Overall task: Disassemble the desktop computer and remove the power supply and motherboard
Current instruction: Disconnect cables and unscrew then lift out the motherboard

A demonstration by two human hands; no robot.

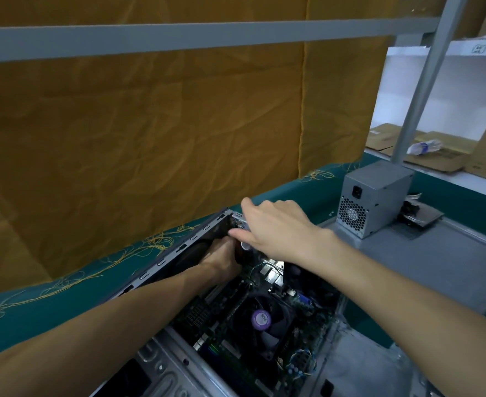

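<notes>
You have one open computer case [161, 263] with its motherboard [253, 319] still inside, and one power supply [375, 197] standing out on the grey panel [425, 270] to the right. Your left hand [221, 255] curls around a dark part deep at the case's far corner. Your right hand [276, 224] rests loosely spread on that corner's metal edge, blocking the view beneath. One CPU fan [261, 319] sits mid-board.

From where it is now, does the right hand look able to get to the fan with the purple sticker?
Probably yes. The right hand rests at the case's far edge, and the CPU fan lies uncovered below its forearm, nothing over it.
</notes>
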